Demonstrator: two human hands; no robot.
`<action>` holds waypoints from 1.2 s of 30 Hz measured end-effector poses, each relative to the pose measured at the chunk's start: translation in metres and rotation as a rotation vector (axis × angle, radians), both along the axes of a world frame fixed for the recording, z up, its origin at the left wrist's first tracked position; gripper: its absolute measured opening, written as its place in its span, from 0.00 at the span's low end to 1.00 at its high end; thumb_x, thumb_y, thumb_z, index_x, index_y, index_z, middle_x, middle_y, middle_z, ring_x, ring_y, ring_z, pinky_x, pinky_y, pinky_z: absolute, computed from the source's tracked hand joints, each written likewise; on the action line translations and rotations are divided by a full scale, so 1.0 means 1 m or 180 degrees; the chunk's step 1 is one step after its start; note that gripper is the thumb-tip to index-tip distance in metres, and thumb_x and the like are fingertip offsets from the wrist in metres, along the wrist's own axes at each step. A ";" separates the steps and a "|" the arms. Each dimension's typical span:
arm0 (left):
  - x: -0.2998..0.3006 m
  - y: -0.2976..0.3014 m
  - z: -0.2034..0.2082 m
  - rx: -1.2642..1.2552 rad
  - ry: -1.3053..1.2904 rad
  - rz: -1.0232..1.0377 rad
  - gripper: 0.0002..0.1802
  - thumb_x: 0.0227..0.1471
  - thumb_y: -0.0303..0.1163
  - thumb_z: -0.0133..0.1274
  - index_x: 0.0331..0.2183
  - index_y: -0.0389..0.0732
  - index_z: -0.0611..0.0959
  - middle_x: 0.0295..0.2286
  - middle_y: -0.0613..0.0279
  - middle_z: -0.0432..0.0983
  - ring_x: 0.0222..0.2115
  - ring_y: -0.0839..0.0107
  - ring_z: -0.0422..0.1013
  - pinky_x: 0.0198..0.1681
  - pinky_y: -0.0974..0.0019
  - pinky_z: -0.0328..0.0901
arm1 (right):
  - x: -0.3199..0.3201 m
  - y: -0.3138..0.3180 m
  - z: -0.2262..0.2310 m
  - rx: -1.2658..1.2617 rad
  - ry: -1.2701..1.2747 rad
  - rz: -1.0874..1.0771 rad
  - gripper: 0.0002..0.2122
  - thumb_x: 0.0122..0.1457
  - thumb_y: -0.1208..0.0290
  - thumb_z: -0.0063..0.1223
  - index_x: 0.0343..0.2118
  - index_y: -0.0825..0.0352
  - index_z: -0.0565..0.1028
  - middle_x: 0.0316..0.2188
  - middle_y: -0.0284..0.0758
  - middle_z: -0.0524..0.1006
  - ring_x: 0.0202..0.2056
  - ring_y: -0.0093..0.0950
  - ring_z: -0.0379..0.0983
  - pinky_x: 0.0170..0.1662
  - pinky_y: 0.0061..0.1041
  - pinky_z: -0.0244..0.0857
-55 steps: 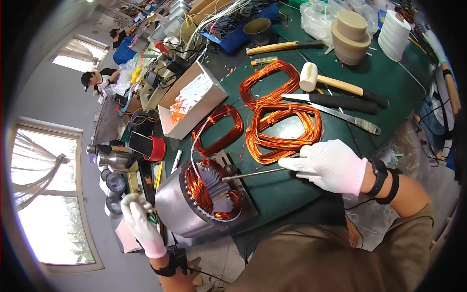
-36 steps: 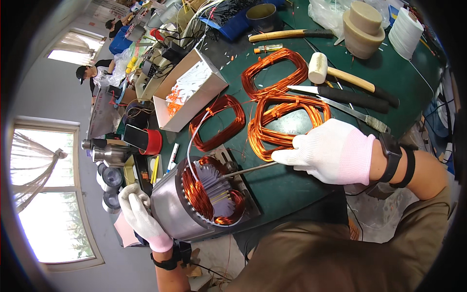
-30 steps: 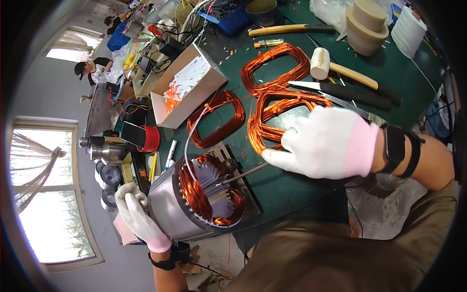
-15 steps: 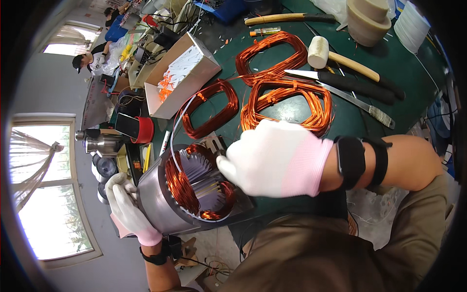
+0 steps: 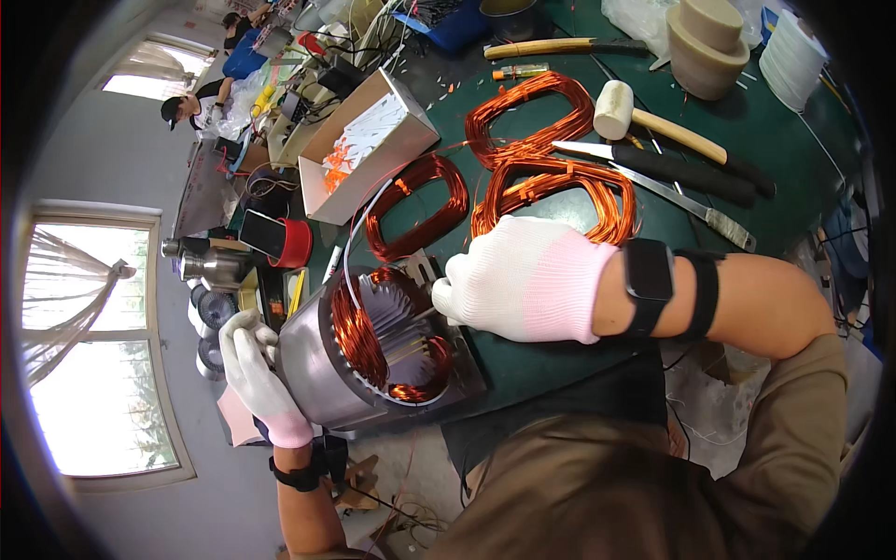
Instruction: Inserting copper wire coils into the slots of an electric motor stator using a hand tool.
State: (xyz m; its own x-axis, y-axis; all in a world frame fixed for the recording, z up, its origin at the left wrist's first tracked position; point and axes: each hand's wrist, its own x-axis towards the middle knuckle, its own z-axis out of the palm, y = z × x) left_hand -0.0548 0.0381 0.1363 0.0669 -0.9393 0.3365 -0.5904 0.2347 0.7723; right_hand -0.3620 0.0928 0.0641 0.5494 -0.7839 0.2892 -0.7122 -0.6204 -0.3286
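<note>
we have the metal cylinder [image 5: 317, 364] on its side on the green table [image 5: 532, 359], near the table's front edge, open end turned toward our right hand [image 5: 515, 280]. copper windings [image 5: 357, 343] sit in slots inside the open end, and a thin white tube [image 5: 352, 245] arcs up from them to the loose coil by the carton.

grip: our right hand is clenched around the outer end of a thin rod [image 5: 414, 325]; its other end runs into the bore, tip hidden. our left hand [image 5: 254, 378] is at the closed-off far end of the cylinder, fingers bent; we can't tell if it grasps the metal or just rests there. both hands are gloved, white with pink cuffs.

around us: 1 loose coil [image 5: 455, 202] lies just beside the open carton [image 5: 399, 161], which holds white strips [image 5: 373, 129]. 1 upper coil [image 5: 579, 110] lies farther back, and an overlapping coil pile [image 5: 614, 207] is partly behind our right hand. right of those: a mallet [image 5: 613, 110], a black-handled blade [image 5: 677, 171] and a flat tool with a wrapped handle [image 5: 728, 228]. a phone [image 5: 262, 233] leans in a red stand [image 5: 298, 245] beyond the cylinder.
</note>
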 end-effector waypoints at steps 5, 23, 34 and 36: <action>0.004 -0.002 -0.005 -0.0058 0.0098 -0.0072 0.16 0.70 0.33 0.40 0.45 0.35 0.80 0.27 0.72 0.68 0.26 0.85 0.58 0.32 0.77 0.54 | -0.011 -0.004 -0.013 0.0209 -0.0134 0.0018 0.06 0.59 0.68 0.55 0.31 0.65 0.80 0.27 0.40 0.82 0.33 0.43 0.83 0.37 0.41 0.76; 0.005 -0.001 -0.001 -0.0018 0.0028 -0.0223 0.15 0.71 0.34 0.40 0.44 0.36 0.79 0.28 0.71 0.67 0.29 0.83 0.60 0.35 0.77 0.55 | -0.047 0.002 -0.018 0.0189 0.0036 -0.0146 0.12 0.66 0.57 0.54 0.32 0.62 0.77 0.25 0.39 0.79 0.29 0.42 0.80 0.34 0.41 0.74; 0.008 -0.001 -0.004 -0.0012 0.0091 -0.0237 0.15 0.70 0.34 0.40 0.44 0.36 0.79 0.30 0.70 0.68 0.29 0.84 0.60 0.34 0.78 0.56 | -0.078 0.017 0.000 -0.0143 0.0170 -0.0253 0.11 0.63 0.57 0.58 0.32 0.59 0.77 0.22 0.33 0.76 0.27 0.36 0.79 0.30 0.36 0.71; 0.005 0.000 -0.002 -0.0001 0.0037 -0.0236 0.15 0.70 0.34 0.40 0.44 0.36 0.79 0.30 0.70 0.67 0.29 0.83 0.60 0.34 0.78 0.57 | -0.080 0.023 -0.005 -0.0080 0.0060 -0.0336 0.10 0.62 0.57 0.59 0.32 0.58 0.77 0.22 0.33 0.75 0.26 0.35 0.78 0.29 0.35 0.70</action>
State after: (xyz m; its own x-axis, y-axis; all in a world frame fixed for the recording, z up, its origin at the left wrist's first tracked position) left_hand -0.0497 0.0376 0.1347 0.0011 -0.9417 0.3364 -0.5624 0.2776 0.7789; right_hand -0.4422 0.1157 0.0588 0.4697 -0.8304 0.2997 -0.7800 -0.5493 -0.2998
